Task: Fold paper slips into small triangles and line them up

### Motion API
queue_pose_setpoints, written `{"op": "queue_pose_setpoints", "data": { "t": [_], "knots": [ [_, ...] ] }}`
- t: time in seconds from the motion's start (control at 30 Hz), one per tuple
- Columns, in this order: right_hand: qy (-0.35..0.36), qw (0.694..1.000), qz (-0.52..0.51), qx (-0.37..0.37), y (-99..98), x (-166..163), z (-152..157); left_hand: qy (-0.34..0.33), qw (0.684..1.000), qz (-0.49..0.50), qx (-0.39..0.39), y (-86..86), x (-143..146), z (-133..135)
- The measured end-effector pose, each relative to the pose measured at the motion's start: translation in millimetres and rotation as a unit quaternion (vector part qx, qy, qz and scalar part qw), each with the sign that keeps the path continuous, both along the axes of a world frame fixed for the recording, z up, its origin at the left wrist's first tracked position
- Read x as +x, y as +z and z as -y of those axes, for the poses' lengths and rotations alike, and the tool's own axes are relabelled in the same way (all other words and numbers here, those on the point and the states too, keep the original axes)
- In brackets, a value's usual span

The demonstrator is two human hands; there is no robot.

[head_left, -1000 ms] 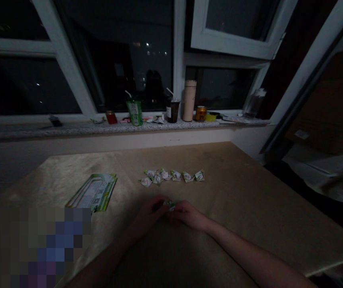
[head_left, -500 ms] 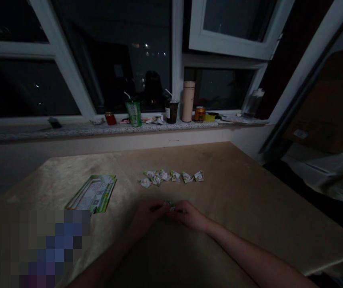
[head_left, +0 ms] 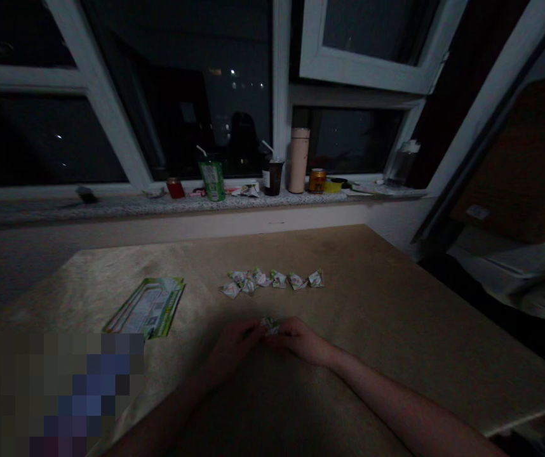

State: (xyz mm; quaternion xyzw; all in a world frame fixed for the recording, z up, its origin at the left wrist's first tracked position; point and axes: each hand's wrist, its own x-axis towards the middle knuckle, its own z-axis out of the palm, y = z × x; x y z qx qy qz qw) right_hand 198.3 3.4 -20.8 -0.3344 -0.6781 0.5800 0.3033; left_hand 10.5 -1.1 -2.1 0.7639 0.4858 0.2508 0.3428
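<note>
Both of my hands meet at the middle of the table (head_left: 396, 304). My left hand (head_left: 234, 346) and my right hand (head_left: 303, 339) pinch a small folded piece of printed paper (head_left: 269, 325) between their fingertips. Beyond them, a row of several similar small folded paper pieces (head_left: 272, 280) lies on the tabletop. A stack of green and white printed sheets (head_left: 147, 307) rests to the left of my hands. The room is dim.
On the window sill at the back stand a green drink carton with a straw (head_left: 212, 178), a dark cup with a straw (head_left: 272, 175), a tall beige flask (head_left: 298, 160), a red can (head_left: 174, 188), a gold can (head_left: 317, 180) and a clear bottle (head_left: 401, 164).
My hands have stayed in place, with the fingers shifting slightly on the small paper piece. The view has darkened a little.
</note>
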Motion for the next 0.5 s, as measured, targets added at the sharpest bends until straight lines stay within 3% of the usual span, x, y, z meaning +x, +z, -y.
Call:
{"op": "queue_pose_setpoints", "data": {
  "t": [0.23,0.37,0.43,0.5],
  "knots": [
    [-0.063,0.986,0.09,0.124,-8.2,2,-2,0.015,0.999,0.022,0.022,1.8,1,1],
    [-0.152,0.954,0.148,0.213,-2.1,5,0,0.011,0.999,0.024,0.026,2.4,0,1],
    [-0.191,0.94,0.127,0.254,3.8,7,1,0.004,0.999,0.025,0.021,2.5,0,1],
    [-0.198,0.946,0.062,0.248,8.3,8,0,-0.006,1.0,0.025,0.014,2.5,0,2]
  ]
}}
